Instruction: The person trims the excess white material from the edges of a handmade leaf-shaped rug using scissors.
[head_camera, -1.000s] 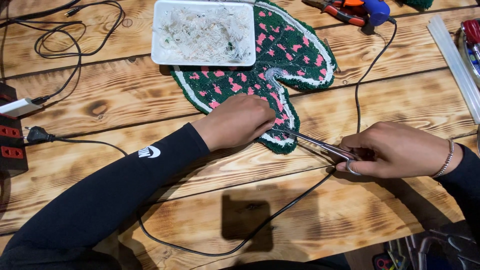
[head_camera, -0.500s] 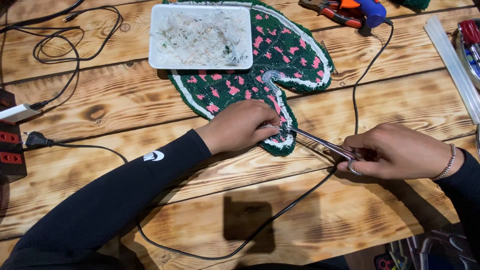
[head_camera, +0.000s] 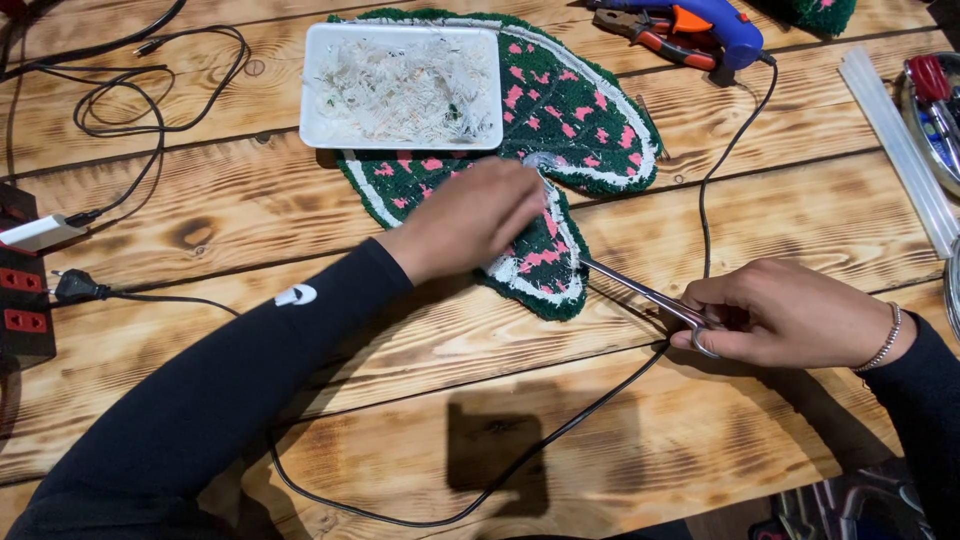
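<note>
Scorched plank table; tufted rug, steel scissors.

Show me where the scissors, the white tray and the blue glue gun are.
scissors (head_camera: 640, 293): head view, on the metal shank between rug edge and right hand.
white tray (head_camera: 313, 132): head view, on its near left rim.
blue glue gun (head_camera: 722, 22): head view, on its blue body.

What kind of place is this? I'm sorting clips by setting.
Likely a home craft workbench: a tufted rug piece being trimmed with scissors, a tray of yarn clippings, and a glue gun on a plank table.
</note>
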